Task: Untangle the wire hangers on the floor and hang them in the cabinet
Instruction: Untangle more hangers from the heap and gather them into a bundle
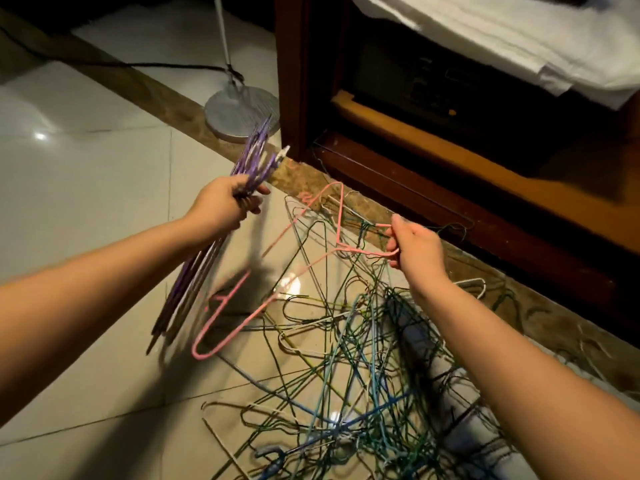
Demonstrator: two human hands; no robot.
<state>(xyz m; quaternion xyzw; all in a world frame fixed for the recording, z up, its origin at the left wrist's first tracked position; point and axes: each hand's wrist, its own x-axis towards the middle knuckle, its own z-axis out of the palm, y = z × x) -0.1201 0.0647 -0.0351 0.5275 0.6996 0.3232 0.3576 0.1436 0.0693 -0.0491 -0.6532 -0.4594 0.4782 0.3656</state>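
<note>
Step in hand: sorting, partway through pulling one hanger out of the pile.

Left hand [225,206]: your fingers are curled tight round a bundle of purple hangers [254,157]. The bundle is tilted, its long ends pointing down toward the floor [86,161]. It is blurred, so no count is possible.

Right hand [414,247]: your thumb and fingers pinch the corner of a pink hanger [338,220], held up above the tangle [363,368]. A second pink hanger [221,342] hangs lower, and its wire runs up toward the same hand. I cannot tell whether you grip it too or it is only caught on the first.

Location: the tangle of green, blue and white wire lies on the floor just in front of the cabinet [294,98], between your forearms. No hanging rail is in view. A lamp base [239,112] stands beside the cabinet corner, and white cloth [502,39] lies on a shelf above.

Progress, as a judgement: most of the pile remains and nothing is visibly hung.

Next move calls for a slow lift and a turn of the pink wire. Thin green strands cross close to your right fingers, so a straight pull would likely drag the pile along. Check whether the two pinks are linked, then separate them.
</note>
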